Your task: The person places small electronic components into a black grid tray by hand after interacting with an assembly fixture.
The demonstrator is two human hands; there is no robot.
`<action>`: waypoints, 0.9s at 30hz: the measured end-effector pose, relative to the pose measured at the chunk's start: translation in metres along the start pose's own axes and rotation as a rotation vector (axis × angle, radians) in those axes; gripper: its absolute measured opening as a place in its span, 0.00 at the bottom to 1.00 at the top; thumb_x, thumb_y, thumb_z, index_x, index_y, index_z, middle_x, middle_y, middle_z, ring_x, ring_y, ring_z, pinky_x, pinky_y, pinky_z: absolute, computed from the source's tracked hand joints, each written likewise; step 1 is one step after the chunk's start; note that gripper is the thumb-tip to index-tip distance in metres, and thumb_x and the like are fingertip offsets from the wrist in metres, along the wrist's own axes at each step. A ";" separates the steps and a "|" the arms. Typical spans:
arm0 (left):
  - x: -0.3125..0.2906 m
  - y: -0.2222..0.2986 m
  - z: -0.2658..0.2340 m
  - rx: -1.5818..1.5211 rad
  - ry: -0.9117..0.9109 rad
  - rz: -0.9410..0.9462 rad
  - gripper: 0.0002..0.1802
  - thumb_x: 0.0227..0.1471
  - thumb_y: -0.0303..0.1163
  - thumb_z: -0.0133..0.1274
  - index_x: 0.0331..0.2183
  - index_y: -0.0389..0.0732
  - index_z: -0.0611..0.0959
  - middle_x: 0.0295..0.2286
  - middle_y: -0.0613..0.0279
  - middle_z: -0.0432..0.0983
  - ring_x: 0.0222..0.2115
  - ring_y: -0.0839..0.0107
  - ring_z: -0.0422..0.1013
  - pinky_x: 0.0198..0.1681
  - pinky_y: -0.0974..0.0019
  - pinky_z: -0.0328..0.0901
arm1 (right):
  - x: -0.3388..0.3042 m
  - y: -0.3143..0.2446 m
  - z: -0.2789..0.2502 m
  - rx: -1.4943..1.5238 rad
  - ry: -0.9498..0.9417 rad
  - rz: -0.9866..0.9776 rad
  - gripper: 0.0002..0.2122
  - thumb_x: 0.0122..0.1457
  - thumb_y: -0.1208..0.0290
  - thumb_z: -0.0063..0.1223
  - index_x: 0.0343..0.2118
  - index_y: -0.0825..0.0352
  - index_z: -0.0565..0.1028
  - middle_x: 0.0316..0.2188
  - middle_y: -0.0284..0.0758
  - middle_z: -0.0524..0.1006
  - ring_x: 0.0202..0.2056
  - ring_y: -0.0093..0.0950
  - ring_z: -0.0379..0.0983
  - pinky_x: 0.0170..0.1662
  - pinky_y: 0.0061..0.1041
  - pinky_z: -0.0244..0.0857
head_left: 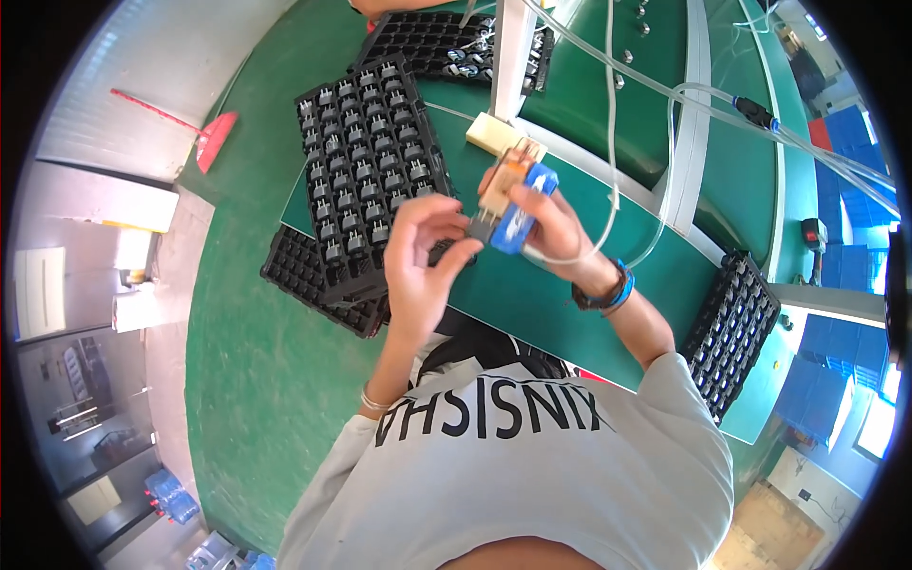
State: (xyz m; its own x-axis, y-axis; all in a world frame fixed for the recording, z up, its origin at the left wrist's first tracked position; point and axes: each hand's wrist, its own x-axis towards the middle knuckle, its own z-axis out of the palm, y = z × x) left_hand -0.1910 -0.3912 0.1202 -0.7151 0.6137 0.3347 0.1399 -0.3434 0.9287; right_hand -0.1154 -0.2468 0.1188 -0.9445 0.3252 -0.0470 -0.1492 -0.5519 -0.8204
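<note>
In front of my chest, my right hand (560, 233) grips a blue and tan hand-held device (513, 204) with an orange patch and a clear thin hose near its lower end. At the device's lower left end sits a small dark grey block (482, 229), pinched by the thumb and fingertips of my left hand (423, 252). The block touches the device; whether it is fixed there I cannot tell. To the left, a black tray (437, 157) holds rows of grey plug-like pieces with metal prongs.
Under that tray lies another black tray (285, 269). A black tray (375, 46) with loose pieces lies at the far side, and one more (731, 332) at the right. A white post (513, 57) and clear hoses (611, 114) rise beyond the green table (589, 323). A cream block (491, 133) stands nearby.
</note>
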 end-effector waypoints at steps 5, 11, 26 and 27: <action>0.018 0.001 -0.050 0.802 0.041 -0.014 0.16 0.39 0.21 0.58 0.35 0.39 0.75 0.33 0.61 0.71 0.34 0.68 0.68 0.38 0.68 0.63 | 0.059 0.015 -0.088 -0.728 0.200 -0.424 0.13 0.54 0.63 0.48 0.33 0.69 0.67 0.24 0.37 0.73 0.26 0.25 0.71 0.30 0.24 0.64; 0.013 -0.004 -0.081 1.066 -0.044 -0.057 0.11 0.43 0.26 0.55 0.34 0.40 0.76 0.33 0.60 0.72 0.37 0.60 0.67 0.42 0.63 0.61 | 0.083 0.029 -0.109 -1.187 0.350 -0.320 0.14 0.53 0.66 0.50 0.38 0.69 0.66 0.22 0.42 0.73 0.23 0.32 0.73 0.28 0.29 0.65; 0.197 -0.066 -0.220 1.432 -0.096 0.232 0.10 0.44 0.27 0.53 0.34 0.44 0.76 0.31 0.59 0.71 0.36 0.58 0.68 0.39 0.61 0.63 | 0.083 0.029 -0.112 -1.266 0.273 -0.387 0.27 0.46 0.64 0.63 0.45 0.66 0.60 0.28 0.40 0.73 0.28 0.31 0.73 0.33 0.27 0.67; 0.201 -0.069 -0.222 1.416 -0.143 0.177 0.09 0.44 0.26 0.53 0.32 0.43 0.76 0.30 0.58 0.71 0.35 0.58 0.68 0.38 0.61 0.63 | 0.083 0.030 -0.112 -1.252 0.254 -0.410 0.28 0.44 0.65 0.65 0.45 0.66 0.60 0.28 0.39 0.73 0.28 0.30 0.72 0.33 0.27 0.67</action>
State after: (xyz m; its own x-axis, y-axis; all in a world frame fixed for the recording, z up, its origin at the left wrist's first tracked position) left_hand -0.4964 -0.4016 0.0877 -0.5546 0.7328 0.3942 0.8312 0.5107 0.2199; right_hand -0.1654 -0.1507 0.0268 -0.7958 0.5047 0.3346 0.0891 0.6441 -0.7597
